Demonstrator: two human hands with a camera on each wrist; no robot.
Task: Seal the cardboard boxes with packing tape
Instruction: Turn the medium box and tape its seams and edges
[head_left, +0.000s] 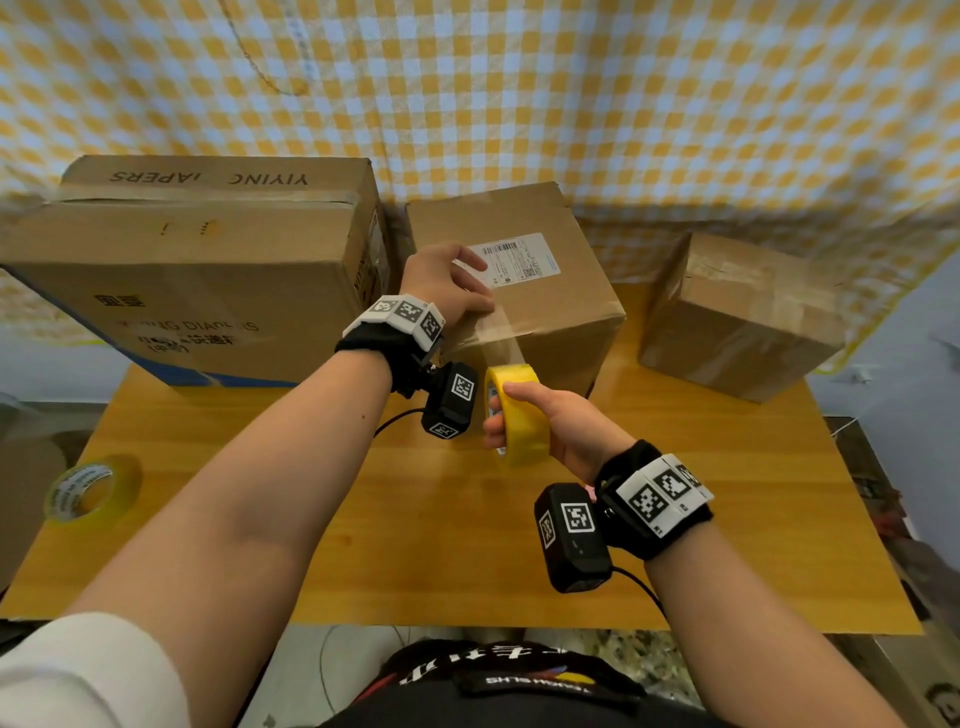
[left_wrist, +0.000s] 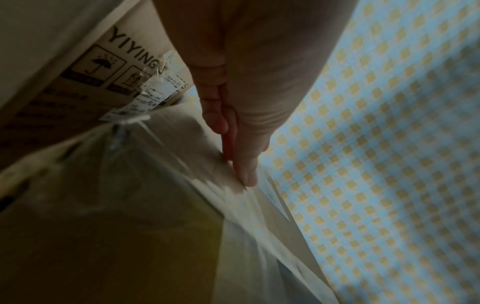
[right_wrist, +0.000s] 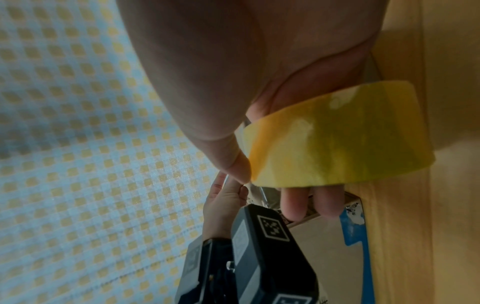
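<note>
At the table's (head_left: 260, 545) left edge a spare tape roll (head_left: 91, 491) lies flat, out of the way. Behind it, along the back-left corner, stands the large printed box (head_left: 197, 270), an old tape strip across its top seam. Just right of it, at the back centre, sits the middle box (head_left: 540, 291) with a shipping label (head_left: 519, 257) on top. The left hand (head_left: 452, 283) lies on this box's near top edge, fingers (left_wrist: 246, 172) straight and pressing flat, probably to pin the tape's free end so it cannot peel back. From under that hand a clear tape strip (head_left: 501, 338) runs down over the front face to the yellow tape roll (head_left: 519, 415), held clear of the table near its centre. The right hand (head_left: 561, 426) grips the roll, thumb on the outer face and fingers curled through the core, likely so it can unwind under tension. At the back-right corner the small box (head_left: 737, 317) stands well apart, already crossed with tape.
</note>
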